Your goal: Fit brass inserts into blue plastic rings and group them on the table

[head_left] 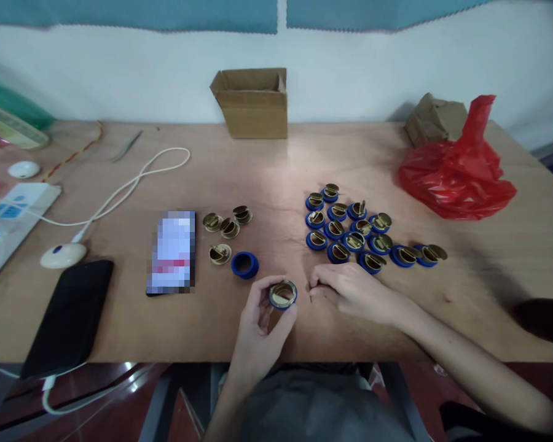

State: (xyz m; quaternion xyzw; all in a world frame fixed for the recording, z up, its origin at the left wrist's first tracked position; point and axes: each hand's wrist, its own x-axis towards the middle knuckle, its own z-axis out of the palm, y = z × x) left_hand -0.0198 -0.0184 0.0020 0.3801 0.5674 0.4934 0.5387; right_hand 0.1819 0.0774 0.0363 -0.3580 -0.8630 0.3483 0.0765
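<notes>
Between the thumb and fingers of my left hand (262, 325) is a round blue cup with a brass insert (282, 294), its open top facing up. My right hand (345, 291) is pinched closed just right of it, low over the table; a tiny dark tip shows under the fingers, too small to name. A bare blue ring-shaped cup (245, 264) stands left of my left hand. Beyond it lie several loose brass inserts with flaps (229, 228). Past my right hand, several blue cups fitted with brass inserts (354, 240) are grouped in rough rows, their flaps tilted up.
A lit phone (172, 252) and a black phone (69, 316) lie at left, near a white cable (120, 196) and power strip (18, 212). Tweezers (128, 146) lie behind. An open cardboard box (258, 113) stands by the wall; a red plastic bag (458, 178) sits at right.
</notes>
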